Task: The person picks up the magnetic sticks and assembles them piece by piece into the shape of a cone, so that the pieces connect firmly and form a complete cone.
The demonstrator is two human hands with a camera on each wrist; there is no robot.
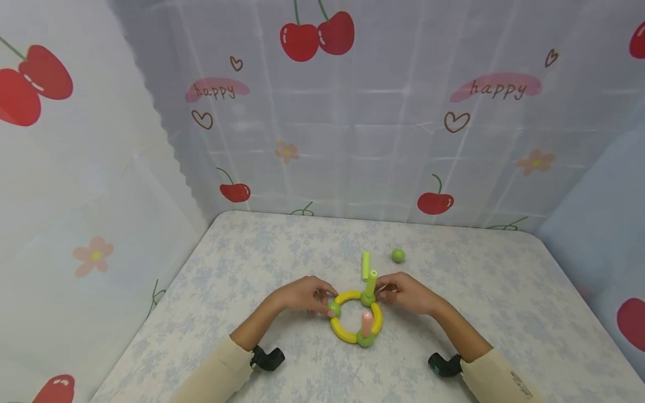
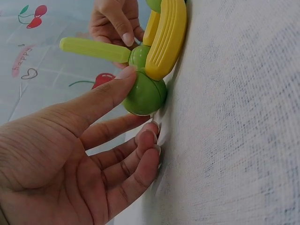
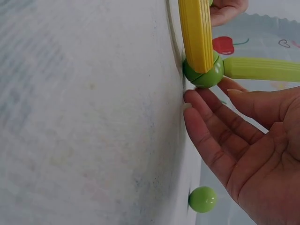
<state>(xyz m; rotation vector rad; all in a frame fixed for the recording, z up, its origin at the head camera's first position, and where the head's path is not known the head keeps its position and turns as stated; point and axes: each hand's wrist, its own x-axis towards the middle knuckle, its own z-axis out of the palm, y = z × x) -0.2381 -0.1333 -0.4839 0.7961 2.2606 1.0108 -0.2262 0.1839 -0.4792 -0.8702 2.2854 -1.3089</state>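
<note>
A ring of yellow curved rods [image 1: 345, 332] joined by green balls lies flat on the table. My left hand [image 1: 307, 295] pinches the ring's left green ball [image 2: 145, 93], thumb on one side and index finger on the other. From the back right green ball [image 3: 206, 70] a light green rod [image 1: 371, 284] stands up. My right hand [image 1: 409, 293] is beside that ball, its relaxed fingertips right at the ball's surface and its thumb near the rod's base. A pink rod [image 1: 367, 324] rises from the front green ball [image 1: 365, 339].
Behind the ring, a loose light green rod [image 1: 365, 265] lies on the patterned tabletop [image 1: 282, 246]. A separate green ball [image 1: 398, 256] rests to its right. Cherry-printed sheets [image 1: 353, 123] hang at the back and sides of the table.
</note>
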